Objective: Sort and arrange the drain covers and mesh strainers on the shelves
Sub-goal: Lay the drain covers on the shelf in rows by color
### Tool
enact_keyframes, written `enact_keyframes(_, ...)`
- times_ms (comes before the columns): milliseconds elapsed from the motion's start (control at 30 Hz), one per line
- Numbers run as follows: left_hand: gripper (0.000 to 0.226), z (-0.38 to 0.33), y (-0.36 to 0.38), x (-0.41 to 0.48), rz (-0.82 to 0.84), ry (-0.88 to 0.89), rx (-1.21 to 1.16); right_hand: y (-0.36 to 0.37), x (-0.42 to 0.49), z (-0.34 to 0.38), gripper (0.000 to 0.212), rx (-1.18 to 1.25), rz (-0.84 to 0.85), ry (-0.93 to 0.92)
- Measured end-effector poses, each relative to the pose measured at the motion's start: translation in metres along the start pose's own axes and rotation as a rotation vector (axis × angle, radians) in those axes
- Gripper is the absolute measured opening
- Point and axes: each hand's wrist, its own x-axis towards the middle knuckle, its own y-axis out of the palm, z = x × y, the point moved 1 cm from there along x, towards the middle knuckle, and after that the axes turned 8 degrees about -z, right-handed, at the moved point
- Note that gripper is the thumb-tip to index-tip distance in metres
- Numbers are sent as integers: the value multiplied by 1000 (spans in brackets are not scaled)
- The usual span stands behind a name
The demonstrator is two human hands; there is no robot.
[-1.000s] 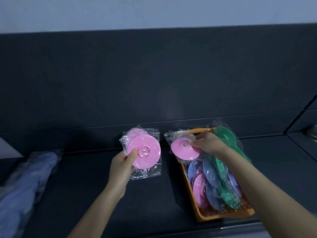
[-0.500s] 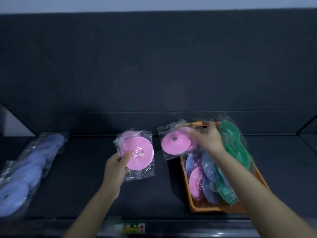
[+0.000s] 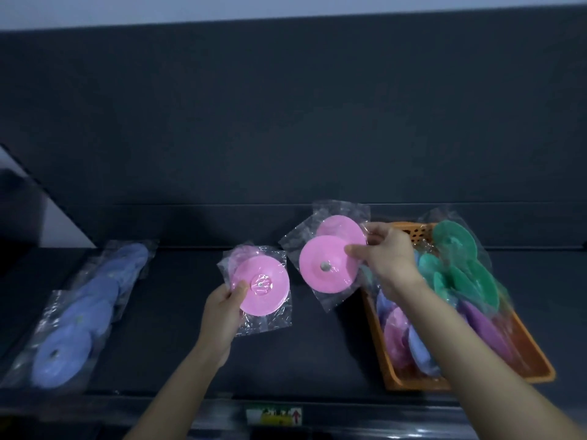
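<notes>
Each hand pinches a bagged pink cover: left hand (image 3: pixel 222 308) one (image 3: pixel 260 285), right hand (image 3: pixel 386 254) another (image 3: pixel 327 263). Light, crinkly, slippery; grip disc rims.

Two clear-bagged pairs of round pink plastic drain covers, left pair (image 3: pixel 265 290) and right pair (image 3: pixel 324 265), are held tilted; bagged blue covers (image 3: pixel 63 354) lie leftward on the shelf (image 3: pixel 165 312).

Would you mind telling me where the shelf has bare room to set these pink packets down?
The shelf is bare between the blue packets and the orange basket, beneath the held pink packets. The basket itself is crowded with covers.
</notes>
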Motion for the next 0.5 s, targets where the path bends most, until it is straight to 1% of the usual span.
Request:
enact_keyframes(33,22,0,-7,5,15,-9,6,8,-5,1,32,-7,4,-3)
enact_keyframes(100,27,3,-21,17,69,-31,45,24,-16,-1,27,-31,9,4)
enact_keyframes(200,37,9,-45,39,120,-4,184,48,-33,-8,27,-82,19,-19)
enact_keyframes(267,40,11,-56,53,128,12,247,61,-41,-15,26,-114,15,-36)
enact_keyframes(333,36,13,-64,66,157,-13,247,71,-47,-21,24,-144,-14,-28)
enact_keyframes(367,32,13,-67,72,174,-26,239,74,-49,-25,23,-142,-36,-8)
enact_keyframes(433,19,12,-72,84,152,3,258,80,-52,-33,17,-84,-86,68)
enact_keyframes(467,30,12,-75,89,119,30,299,82,-53,-39,15,-48,-118,114)
enact_keyframes(500,54,14,-79,95,91,72,362,84,-55,-44,13,-20,-152,157)
